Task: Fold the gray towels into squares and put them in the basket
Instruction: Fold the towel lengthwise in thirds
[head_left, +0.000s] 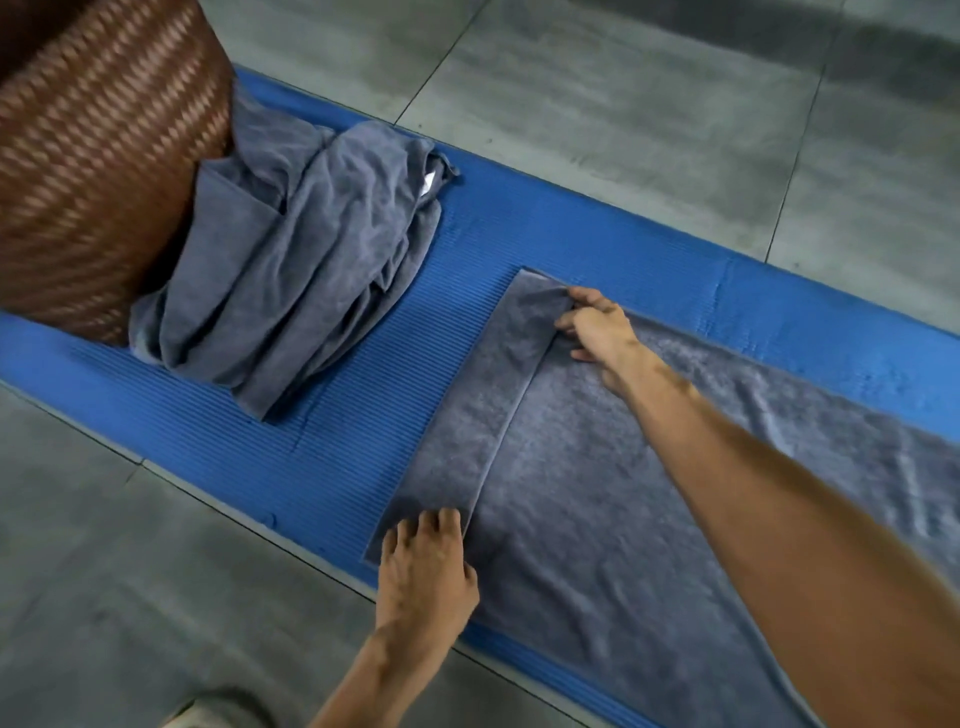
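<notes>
Head view: one wide look down at both hands working on the floor.
Right grip: the right hand (597, 327) pinches the far corner of the turned-over end of the towel (597, 519), fingers curled round a raised bit of cloth.
Left grip: the left hand (423, 561) lies on the near corner of that same end, fingers fairly straight and spread, pressing rather than gripping as far as I can see.
Towel: spread flat along the mat (311, 452), its left end doubled back into a narrow flap (483, 410) with a straight edge running between the two hands.
Step in hand: I judge this the first fold of this towel, the short end being laid over and lined up.
Next move: it seems to call for both corners to travel together toward the right, keeping the edge square, then smoothing the crease.
Pile: more gray towels (291, 270) lie crumpled farther along the mat, leaning against the basket (93, 171).
Basket: brown and woven, at the far left, well apart from the hands; its inside is out of sight.
Floor: gray tiles (623, 130) around the mat.
</notes>
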